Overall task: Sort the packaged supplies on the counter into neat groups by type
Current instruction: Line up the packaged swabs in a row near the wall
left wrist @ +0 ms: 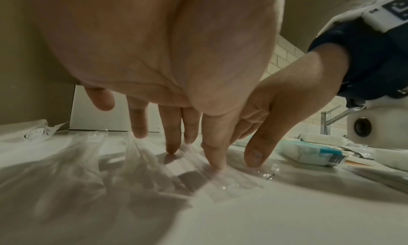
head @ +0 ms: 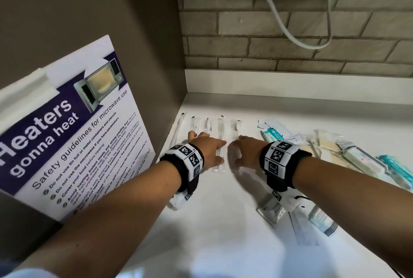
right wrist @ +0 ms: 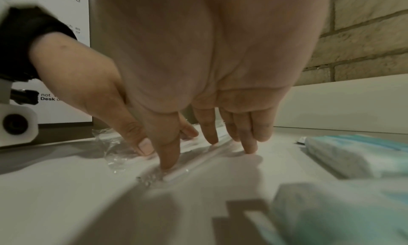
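At the back-left of the counter [head: 223,210], the clear sleeves [head: 220,134] run lengthwise away under the left hand [head: 206,147] and right hand [head: 248,150], both pressing with straight, spread fingers.

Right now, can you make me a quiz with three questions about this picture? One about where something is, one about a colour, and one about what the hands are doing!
1. Where do the long clear packets lie?
A. In a row by the microwave poster
B. In a drawer
C. On the floor

2. What colour is the printing on the packs at the right?
A. Red
B. Teal
C. Purple

3. What are the two hands doing?
A. Gripping one packet in a fist
B. Pressing straight fingers down on the clear packets
C. Hanging in the air

Answers: 1 A, they lie side by side on the counter next to the poster. 2 B, the print is blue-green. 3 B, the left hand and right hand both have fingers stretched onto the plastic.
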A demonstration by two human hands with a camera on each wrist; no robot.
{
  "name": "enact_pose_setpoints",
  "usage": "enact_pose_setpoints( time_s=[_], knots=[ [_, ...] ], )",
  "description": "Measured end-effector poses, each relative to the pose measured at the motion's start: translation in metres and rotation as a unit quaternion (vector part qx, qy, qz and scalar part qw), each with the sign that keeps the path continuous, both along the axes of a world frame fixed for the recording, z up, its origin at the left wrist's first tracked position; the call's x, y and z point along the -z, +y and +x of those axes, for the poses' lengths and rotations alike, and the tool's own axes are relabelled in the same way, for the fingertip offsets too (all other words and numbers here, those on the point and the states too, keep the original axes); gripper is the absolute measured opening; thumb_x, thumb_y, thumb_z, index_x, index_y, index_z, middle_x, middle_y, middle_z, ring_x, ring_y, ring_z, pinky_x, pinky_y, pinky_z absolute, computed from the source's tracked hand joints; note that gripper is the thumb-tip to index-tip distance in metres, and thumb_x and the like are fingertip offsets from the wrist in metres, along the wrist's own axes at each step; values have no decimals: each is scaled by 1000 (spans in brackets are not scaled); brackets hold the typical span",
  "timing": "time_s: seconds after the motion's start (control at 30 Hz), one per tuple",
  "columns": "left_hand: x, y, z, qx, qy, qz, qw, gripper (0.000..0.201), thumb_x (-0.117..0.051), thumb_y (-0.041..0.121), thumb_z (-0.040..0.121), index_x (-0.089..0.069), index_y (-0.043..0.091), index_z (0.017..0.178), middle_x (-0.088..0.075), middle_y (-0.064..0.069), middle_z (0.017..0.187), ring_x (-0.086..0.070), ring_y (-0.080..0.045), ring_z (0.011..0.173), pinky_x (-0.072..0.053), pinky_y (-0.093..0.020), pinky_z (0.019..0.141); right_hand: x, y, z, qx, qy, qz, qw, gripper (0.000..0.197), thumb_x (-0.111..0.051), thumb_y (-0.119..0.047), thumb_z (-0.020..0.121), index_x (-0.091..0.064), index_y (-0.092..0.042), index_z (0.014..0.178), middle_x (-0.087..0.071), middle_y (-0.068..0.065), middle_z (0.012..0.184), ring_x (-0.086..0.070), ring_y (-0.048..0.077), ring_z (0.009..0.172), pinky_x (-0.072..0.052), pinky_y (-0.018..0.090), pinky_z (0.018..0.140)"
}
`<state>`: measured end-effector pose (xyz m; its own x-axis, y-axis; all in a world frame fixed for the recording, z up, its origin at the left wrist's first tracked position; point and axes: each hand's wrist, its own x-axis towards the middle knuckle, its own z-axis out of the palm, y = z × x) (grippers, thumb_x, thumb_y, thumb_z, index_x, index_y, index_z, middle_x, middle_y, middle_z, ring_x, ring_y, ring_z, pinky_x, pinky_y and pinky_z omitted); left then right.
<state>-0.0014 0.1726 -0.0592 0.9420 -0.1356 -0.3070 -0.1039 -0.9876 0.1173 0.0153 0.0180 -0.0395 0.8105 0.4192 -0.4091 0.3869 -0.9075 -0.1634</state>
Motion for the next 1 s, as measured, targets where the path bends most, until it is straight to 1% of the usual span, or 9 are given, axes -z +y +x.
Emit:
enact_pose_setpoints(
  time_s=[0.13, 0.2, 0.4, 0.53, 0.67, 0.73, 0.8, 0.9, 1.0],
  knots=[
    [10, 3, 7, -8, 10, 8, 1000, 62, -53, 53, 89, -32, 42, 146, -55, 2, 139, -20, -22, 144, -14, -46, 112, 0, 0, 1, 9, 6, 9, 1000, 39, -69, -30, 77, -63, -26, 116, -52, 4, 119, -59, 24, 107, -49, 39, 92],
    [9, 2, 7, -11, 11, 12, 1000, 62, -52, 54, 89, -30, 43, 146, -54, 1, 139, -19, -23, 144, -14, -47, 112, 0, 0, 1, 10, 10, 8, 1000, 42, -69, -30, 77, -62, -26, 118, -50, 3, 120, -60, 25, 106, -50, 40, 91],
    [6, -1, 6, 1, 4, 14, 1000, 61, -52, 50, 92, -30, 40, 148, -54, -1, 139, -22, -21, 143, -13, -45, 113, 1, 2, 2, 6, 13, 4, 1000, 44, -68, -30, 75, -60, -26, 118, -51, 4, 118, -60, 25, 104, -51, 44, 91],
    [3, -1, 5, 5, 3, 7, 1000, 62, -52, 48, 93, -28, 37, 149, -57, 0, 135, -24, -20, 143, -12, -45, 113, 4, 2, 2, 13, 9, 7, 1000, 45, -71, -32, 72, -60, -28, 115, -50, 3, 117, -61, 26, 103, -50, 41, 90],
    [0, -3, 3, 9, 3, -1, 1000, 61, -51, 44, 94, -27, 38, 149, -57, 1, 136, -25, -20, 142, -7, -47, 115, 7, 1, 5, 17, 6, 10, 1000, 57, -71, -35, 72, -54, -24, 126, -49, 4, 121, -59, 26, 108, -49, 44, 92],
    [-2, -3, 2, 4, 9, -6, 1000, 59, -50, 44, 95, -27, 38, 149, -56, 1, 137, -25, -20, 143, -2, -50, 116, 9, 2, 6, 17, 3, 11, 1000, 63, -70, -37, 74, -50, -24, 131, -49, 4, 126, -58, 26, 111, -49, 44, 93],
    [-6, -2, 1, -2, -4, -20, 1000, 57, -50, 45, 95, -31, 37, 148, -55, 4, 138, -28, -21, 142, -1, -52, 116, 9, 1, 7, 15, -6, 7, 1000, 68, -69, -37, 77, -45, -23, 138, -47, 4, 132, -56, 27, 116, -48, 43, 96],
    [-14, 9, 3, -45, -64, -40, 996, 45, -51, 39, 95, -45, 34, 140, -56, 4, 137, -35, -21, 135, -15, -44, 111, 5, 4, 11, -8, -41, 24, 999, 64, -59, -31, 87, -37, -16, 145, -42, 8, 142, -51, 27, 125, -46, 38, 100],
    [-18, 30, 9, -107, -94, 1, 990, 37, -50, 28, 96, -54, 26, 133, -51, -3, 139, -40, -26, 132, -28, -40, 110, -3, 16, 11, -54, -82, 59, 993, 60, -55, -33, 91, -37, -14, 146, -40, 8, 147, -46, 27, 130, -42, 37, 104]
  ],
)
